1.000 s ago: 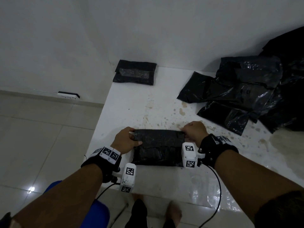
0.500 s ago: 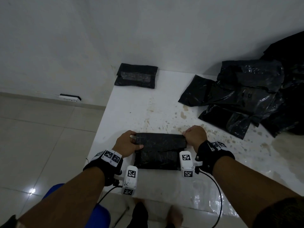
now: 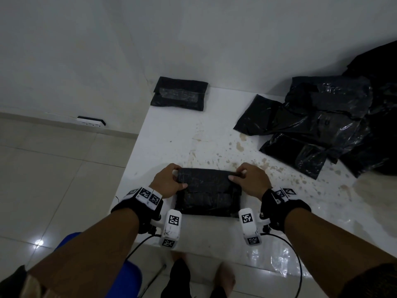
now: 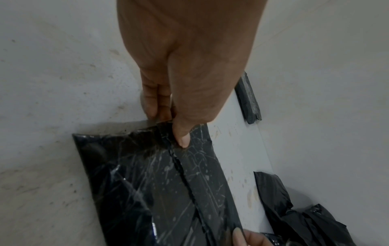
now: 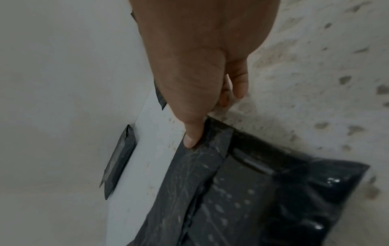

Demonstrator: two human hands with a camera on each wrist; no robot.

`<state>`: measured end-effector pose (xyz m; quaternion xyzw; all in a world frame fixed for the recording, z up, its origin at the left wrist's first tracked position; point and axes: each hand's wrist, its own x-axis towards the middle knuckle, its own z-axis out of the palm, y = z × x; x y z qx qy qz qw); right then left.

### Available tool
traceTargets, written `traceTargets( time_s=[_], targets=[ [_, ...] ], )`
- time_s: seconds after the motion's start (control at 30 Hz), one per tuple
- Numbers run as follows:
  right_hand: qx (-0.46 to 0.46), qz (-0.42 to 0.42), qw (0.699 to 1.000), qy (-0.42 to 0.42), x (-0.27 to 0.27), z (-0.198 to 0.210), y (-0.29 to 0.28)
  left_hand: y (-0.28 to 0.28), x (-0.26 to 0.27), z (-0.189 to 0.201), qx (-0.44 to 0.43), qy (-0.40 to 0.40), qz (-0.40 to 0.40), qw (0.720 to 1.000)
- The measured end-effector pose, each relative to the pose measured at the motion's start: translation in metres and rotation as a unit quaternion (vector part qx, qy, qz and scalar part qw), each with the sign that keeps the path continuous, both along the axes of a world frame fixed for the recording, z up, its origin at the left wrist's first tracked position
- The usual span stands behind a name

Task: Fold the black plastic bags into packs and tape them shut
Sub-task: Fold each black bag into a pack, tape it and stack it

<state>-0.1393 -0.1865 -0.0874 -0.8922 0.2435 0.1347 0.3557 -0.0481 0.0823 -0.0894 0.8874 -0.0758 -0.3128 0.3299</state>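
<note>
Black folded pack (image 3: 207,193) lies on white stained desk (image 3: 178,143), near its front edge. Left hand (image 3: 168,182) pinches the pack's far-left flap corner, right hand (image 3: 251,181) pinches the far-right one. Taped pack (image 3: 179,93) far behind it; loose bag pile (image 3: 318,125) behind-right.

Stained white table (image 3: 171,134), tiled floor (image 3: 53,179), wall socket (image 3: 91,122), blue stool (image 3: 126,280).

Black wrist straps (image 3: 137,214), white tagged camera blocks (image 3: 171,227), black cables (image 3: 297,261).
</note>
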Motion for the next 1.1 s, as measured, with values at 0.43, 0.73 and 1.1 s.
traceTargets(
  time_s=[0.43, 0.73, 1.1],
  targets=[
    [-0.048, 0.025, 0.998, -0.020, 0.005, 0.002, -0.004, -0.003, 0.009, 0.015, 0.051, 0.012, -0.082, 0.995],
    [-0.043, 0.125, 0.991, 0.008, 0.019, 0.008, -0.010, -0.007, 0.024, 0.017, 0.048, -0.036, -0.181, 0.982],
    [0.006, 0.153, 0.988, 0.001, 0.012, 0.001, -0.028, -0.002, 0.025, 0.012, 0.018, -0.020, -0.164, 0.986]
  ],
)
